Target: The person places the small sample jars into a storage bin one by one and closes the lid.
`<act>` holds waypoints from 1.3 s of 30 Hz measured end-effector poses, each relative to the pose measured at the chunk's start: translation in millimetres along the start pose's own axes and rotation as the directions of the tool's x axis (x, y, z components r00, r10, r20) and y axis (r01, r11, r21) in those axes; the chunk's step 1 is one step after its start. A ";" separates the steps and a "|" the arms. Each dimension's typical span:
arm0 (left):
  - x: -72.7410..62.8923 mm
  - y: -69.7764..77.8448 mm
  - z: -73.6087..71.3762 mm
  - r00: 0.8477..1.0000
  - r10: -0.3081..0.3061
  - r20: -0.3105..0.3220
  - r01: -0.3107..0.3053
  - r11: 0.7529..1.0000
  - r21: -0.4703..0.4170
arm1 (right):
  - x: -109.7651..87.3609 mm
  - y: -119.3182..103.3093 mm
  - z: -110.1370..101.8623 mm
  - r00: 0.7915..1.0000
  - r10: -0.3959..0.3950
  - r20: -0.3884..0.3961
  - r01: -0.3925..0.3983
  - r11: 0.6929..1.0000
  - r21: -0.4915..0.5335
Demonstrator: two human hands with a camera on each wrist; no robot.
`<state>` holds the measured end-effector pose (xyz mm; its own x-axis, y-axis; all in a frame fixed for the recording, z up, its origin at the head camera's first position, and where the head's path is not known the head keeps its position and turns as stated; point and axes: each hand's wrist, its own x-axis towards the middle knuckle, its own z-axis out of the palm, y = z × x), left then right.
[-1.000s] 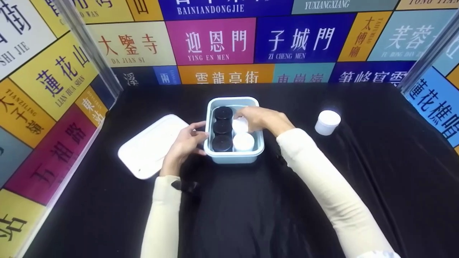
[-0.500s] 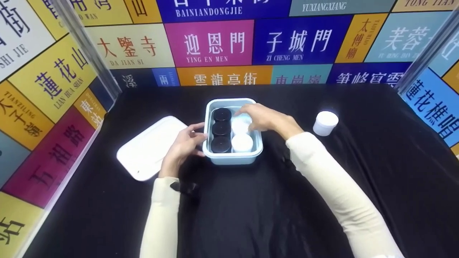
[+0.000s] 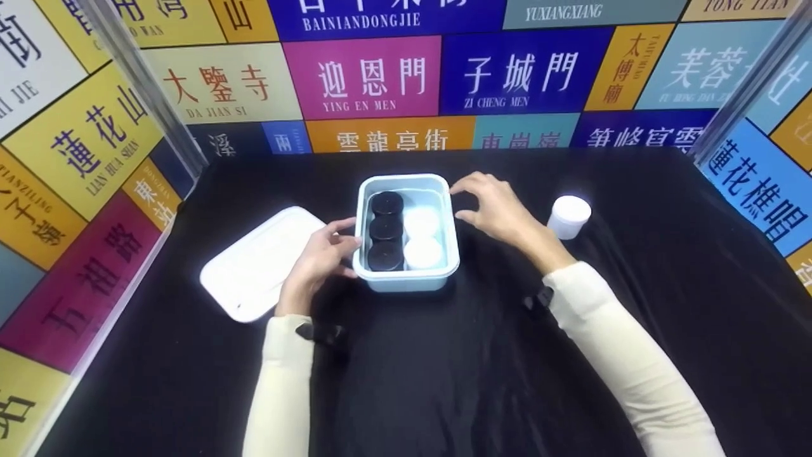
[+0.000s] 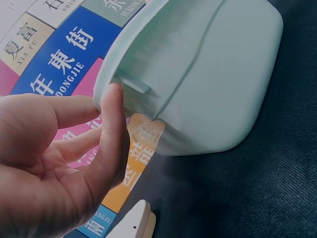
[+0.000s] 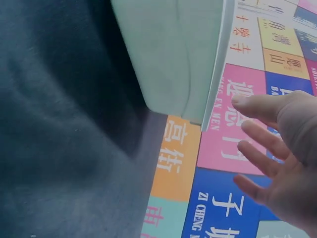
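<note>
A pale blue-green box [image 3: 406, 283] stands on the black cloth with its top uncovered. Inside it, black-lidded jars [image 3: 386, 227] form a row along the left, and two white jars [image 3: 422, 222] sit beside them on the right. My left hand [image 3: 322, 251] touches the box's left side; in the left wrist view its fingertips meet the outside of the rim [image 4: 110, 67]. Just off the box's right rim, my right hand [image 3: 498, 206] has its thumb and fingers spread, holding nothing. Another white jar [image 3: 569, 217] stands on the cloth to the right.
A white lid [image 3: 254, 266] lies on the cloth left of the box, partly behind the left hand. Panels printed with Chinese place names [image 3: 387, 76] rise behind the cloth and along both sides.
My right hand has let go of the rear white jar in the box and moved right, out over the rim. The left hand has stayed at the box's left side.
</note>
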<state>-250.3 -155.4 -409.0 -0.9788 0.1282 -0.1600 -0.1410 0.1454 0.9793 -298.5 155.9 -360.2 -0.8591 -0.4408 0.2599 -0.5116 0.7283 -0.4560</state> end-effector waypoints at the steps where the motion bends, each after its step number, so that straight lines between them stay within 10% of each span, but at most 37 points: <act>1: 0.1 -0.2 0.1 1.000 -0.001 0.000 0.001 1.000 0.000 | -4.2 2.1 -0.2 1.000 0.011 -0.016 -0.012 1.000 -0.011; 21: 0.0 -3.9 -0.2 1.000 -0.020 -0.008 0.020 1.000 0.006 | -54.3 47.9 -11.0 0.951 0.156 -0.266 -0.149 0.988 0.049; 39: 1.2 -3.9 -1.3 1.000 -0.014 0.001 0.014 1.000 -0.011 | -71.9 91.3 -33.5 0.902 0.281 -0.328 -0.284 0.958 0.038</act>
<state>-251.1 -157.1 -412.8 -0.9766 0.1272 -0.1736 -0.1562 0.1360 0.9783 -283.9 271.6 -392.0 -0.9222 -0.0208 0.3861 -0.2454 0.8032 -0.5429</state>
